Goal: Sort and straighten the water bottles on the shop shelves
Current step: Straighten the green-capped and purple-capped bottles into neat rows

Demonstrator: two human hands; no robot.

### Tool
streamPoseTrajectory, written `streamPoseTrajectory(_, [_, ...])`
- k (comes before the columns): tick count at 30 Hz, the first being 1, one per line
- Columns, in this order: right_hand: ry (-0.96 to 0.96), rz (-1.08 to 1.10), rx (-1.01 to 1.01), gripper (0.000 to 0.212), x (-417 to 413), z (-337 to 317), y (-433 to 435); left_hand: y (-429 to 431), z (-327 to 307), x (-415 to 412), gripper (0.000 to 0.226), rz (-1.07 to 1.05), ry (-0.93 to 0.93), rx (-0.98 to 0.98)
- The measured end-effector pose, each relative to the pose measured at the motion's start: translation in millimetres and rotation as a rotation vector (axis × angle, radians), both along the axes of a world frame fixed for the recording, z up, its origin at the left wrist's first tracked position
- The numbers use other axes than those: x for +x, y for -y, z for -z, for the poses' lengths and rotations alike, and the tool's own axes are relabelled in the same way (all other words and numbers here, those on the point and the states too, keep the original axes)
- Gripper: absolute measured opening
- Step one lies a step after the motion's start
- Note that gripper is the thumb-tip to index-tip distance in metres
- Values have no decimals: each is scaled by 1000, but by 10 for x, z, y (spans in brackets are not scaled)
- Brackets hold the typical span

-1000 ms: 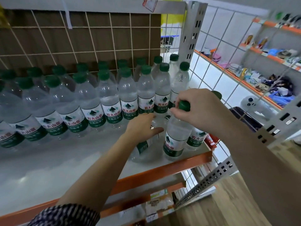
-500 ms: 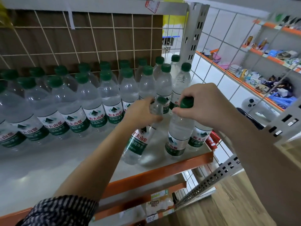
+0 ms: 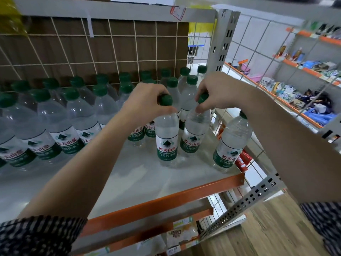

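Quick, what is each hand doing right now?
Left hand: closed round the cap of the front bottle.
Right hand: closed round the cap of the neighbouring bottle.

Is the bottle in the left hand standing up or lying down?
Standing upright: the bottle rests on its base on the shelf, the left hand gripping its cap.

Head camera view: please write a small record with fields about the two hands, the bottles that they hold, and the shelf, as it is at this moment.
Left hand: grips the green cap of the front bottle, which stands upright
Right hand: pinches the cap of the neighbour bottle, close beside the first, on its right
Lone bottle: stands apart near the right front corner, untouched
Back rows: green-capped bottles, labels facing forward
Shelf: white surface, orange front edge
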State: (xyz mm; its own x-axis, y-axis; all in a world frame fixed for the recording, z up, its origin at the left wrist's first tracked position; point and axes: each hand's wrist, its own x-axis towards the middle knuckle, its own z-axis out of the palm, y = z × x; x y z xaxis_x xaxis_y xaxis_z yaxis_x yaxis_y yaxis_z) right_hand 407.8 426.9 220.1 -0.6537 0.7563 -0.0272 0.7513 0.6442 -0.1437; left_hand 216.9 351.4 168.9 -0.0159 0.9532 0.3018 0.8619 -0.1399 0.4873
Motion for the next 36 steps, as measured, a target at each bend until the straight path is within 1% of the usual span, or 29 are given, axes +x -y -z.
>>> streamPoseTrajectory(6, [-36,128,-69,28,84,-132,-287,-415,-95,227,35,54,-90,-12])
streamPoseTrajectory(10, [-75,214,-135,29,185,-130,-476,-649,-132,395,44,73,-144,-24])
streamPoseTrajectory(16, [-138,270,-174,30,273,-43,-618,-831,-133,567,47,66,-158,-21])
streamPoseTrajectory(22, [-150,270,-118,33,373,32,-647,-858,-75,614,53,61,-196,-16])
streamPoseTrajectory(27, [-154,283,-52,38,383,96,-643,-836,-50,607,35,73,-164,-19])
streamPoseTrajectory(29, [-169,288,-45,34,393,93,-632,-841,-56,605,35,66,-177,-31])
streamPoseTrajectory(32, [-180,290,-20,30,414,86,-600,-849,-56,611,41,44,-184,-42])
streamPoseTrajectory(36, [-202,293,37,44,475,92,-464,-811,-15,612,46,-8,-131,-41])
